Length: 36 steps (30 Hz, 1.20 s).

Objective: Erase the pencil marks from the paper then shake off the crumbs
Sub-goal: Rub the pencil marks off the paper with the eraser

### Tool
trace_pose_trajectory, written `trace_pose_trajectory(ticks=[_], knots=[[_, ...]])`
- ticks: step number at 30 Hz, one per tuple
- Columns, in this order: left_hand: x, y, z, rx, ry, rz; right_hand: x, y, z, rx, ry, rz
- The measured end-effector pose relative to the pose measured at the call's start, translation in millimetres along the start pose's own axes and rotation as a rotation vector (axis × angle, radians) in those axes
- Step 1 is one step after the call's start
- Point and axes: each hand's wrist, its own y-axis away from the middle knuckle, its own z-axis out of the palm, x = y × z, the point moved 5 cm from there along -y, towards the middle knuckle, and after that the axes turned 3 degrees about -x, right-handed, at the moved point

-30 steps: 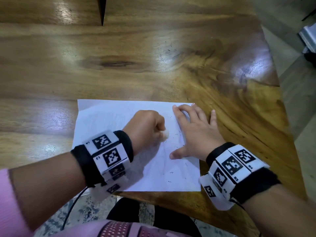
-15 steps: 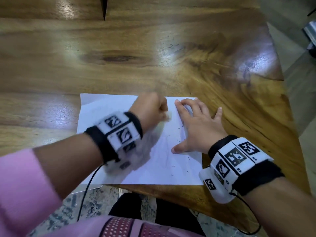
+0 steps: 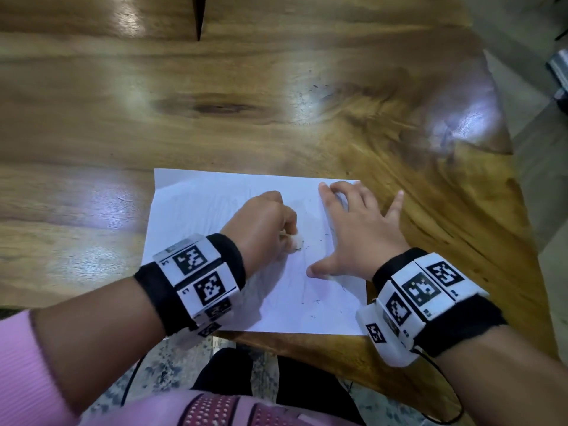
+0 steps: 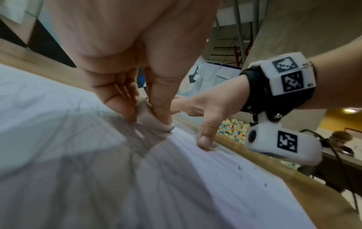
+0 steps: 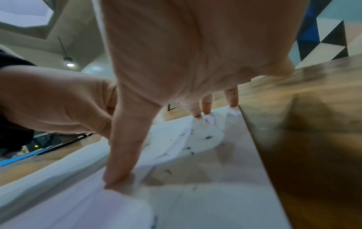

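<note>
The glossy brown wooden counter carries a white rectangular sheet of paper, which lies flat at the near edge with its long axis running left to right across the person's front. Faint grey pencil lines show over the sheet, and small dark eraser crumbs are scattered mostly on its right half.

The right hand lies on the right part of the sheet, fingers straight and spread, the thumb tip and fingertips pressing the paper down; the little finger reaches out over the bare wood just past the right edge. It holds nothing.

The left hand sits over the middle of the sheet, fingers curled tight round a small whitish eraser. In the left wrist view the eraser is pinched between thumb and fingers, its lower end touching the paper.

The relation that matters: the eraser tip lies just left of the right thumb, near it but apart, with the pinned right half of the sheet beyond. Pencil lines seem to run under and around the eraser, so the rubbing step looks unfinished, and the left hand is the nearer one to the remaining marks. Strokes toward the right hand would likely keep the sheet taut, while strokes away could crumple it. Shaking off the crumbs is not yet begun.
</note>
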Motion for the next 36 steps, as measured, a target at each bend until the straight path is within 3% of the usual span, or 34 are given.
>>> trace_pose_trajectory(ticks=[4, 9, 12, 18, 24, 29, 36], knots=[[2, -1, -4, -0.003, -0.014, -0.002, 0, -1, 2, -0.020, -0.033, 0.010], [3, -46, -43, 0.134, 0.064, -0.110, -3, -2, 3, -0.080, -0.059, 0.045], [6, -57, -43, 0.105, 0.038, -0.101, -4, -2, 3, -0.106, -0.057, 0.068], [-1, -14, -12, -0.009, 0.019, 0.011, -5, -2, 3, -0.141, -0.060, 0.086], [12, -58, -36, 0.042, 0.015, -0.047, -7, 0, 1, -0.164, -0.038, 0.107], [-4, -8, -9, -0.054, -0.011, 0.007, -7, 1, 1, -0.172, -0.050, 0.111], [6, -57, -36, 0.076, 0.014, -0.053, -8, 3, 0, -0.127, -0.001, 0.107]])
